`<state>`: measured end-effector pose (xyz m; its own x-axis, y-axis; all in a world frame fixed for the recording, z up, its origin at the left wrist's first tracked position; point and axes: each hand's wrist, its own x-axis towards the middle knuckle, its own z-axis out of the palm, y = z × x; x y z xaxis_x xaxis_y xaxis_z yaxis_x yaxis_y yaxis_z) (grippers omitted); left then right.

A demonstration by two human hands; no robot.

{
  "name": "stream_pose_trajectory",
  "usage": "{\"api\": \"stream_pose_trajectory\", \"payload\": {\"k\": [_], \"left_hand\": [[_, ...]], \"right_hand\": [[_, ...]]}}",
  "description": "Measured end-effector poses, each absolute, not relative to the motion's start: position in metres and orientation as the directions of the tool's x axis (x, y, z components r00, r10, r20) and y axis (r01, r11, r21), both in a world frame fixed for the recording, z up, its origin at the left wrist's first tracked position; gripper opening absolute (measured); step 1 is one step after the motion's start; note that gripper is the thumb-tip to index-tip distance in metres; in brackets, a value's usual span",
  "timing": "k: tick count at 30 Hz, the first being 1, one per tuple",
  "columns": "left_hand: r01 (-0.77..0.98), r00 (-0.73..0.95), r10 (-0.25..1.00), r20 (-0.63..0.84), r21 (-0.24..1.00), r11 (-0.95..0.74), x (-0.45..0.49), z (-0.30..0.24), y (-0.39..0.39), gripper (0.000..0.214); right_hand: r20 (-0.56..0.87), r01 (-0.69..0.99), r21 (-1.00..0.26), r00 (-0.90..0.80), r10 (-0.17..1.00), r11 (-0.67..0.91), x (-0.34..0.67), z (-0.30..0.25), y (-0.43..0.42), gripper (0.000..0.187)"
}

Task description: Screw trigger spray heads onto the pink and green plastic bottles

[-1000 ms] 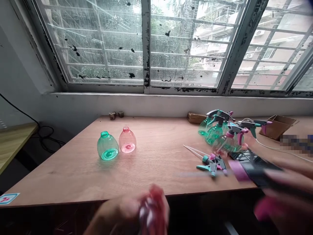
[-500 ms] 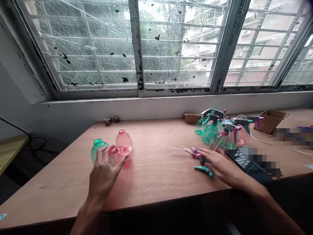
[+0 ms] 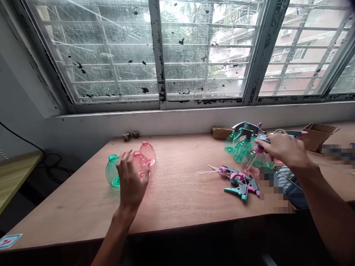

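My left hand (image 3: 132,181) is curled around a clear pink bottle (image 3: 140,159) without a top, fingers at its left side and thumb at its right. The bottle stands upright, its lower part partly hidden by the hand. A second open pink bottle (image 3: 148,150) stands just behind, and an open green bottle (image 3: 112,171) is to the left. At the right, my right hand (image 3: 284,147) is closed at the head of a spray bottle with a pink collar (image 3: 252,162); its fingertips are mostly hidden. Several loose spray heads (image 3: 240,181), grey, pink and teal, lie in a pile below it.
Green spray bottles (image 3: 240,149) stand behind the pink-collared one. A cardboard box (image 3: 318,136) is at the back right, a flat brown carton (image 3: 221,132) by the wall. Two small brown blocks (image 3: 126,136) sit at the back left. A dark device (image 3: 298,190) lies under my right forearm.
My right hand has moved from the loose spray heads up and right to the standing spray bottle. My left hand has shifted right with the pink bottle, which now stands near the other pink one.
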<state>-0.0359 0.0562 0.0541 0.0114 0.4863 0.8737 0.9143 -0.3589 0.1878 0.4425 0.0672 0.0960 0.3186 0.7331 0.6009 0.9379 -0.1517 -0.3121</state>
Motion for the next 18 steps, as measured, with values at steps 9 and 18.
{"api": "stream_pose_trajectory", "payload": {"k": [9, 18], "left_hand": [[0.735, 0.428, 0.42, 0.8, -0.037, -0.677, 0.043, 0.086, -0.02, 0.071], [0.676, 0.532, 0.813, 0.239, 0.458, -0.577, 0.021, 0.068, -0.03, 0.053]], "right_hand": [[0.573, 0.496, -0.768, 0.25, 0.781, 0.404, 0.3, 0.11, -0.037, 0.032], [0.328, 0.339, -0.859, -0.209, 0.921, 0.383, 0.252, 0.044, -0.033, 0.046]]}}
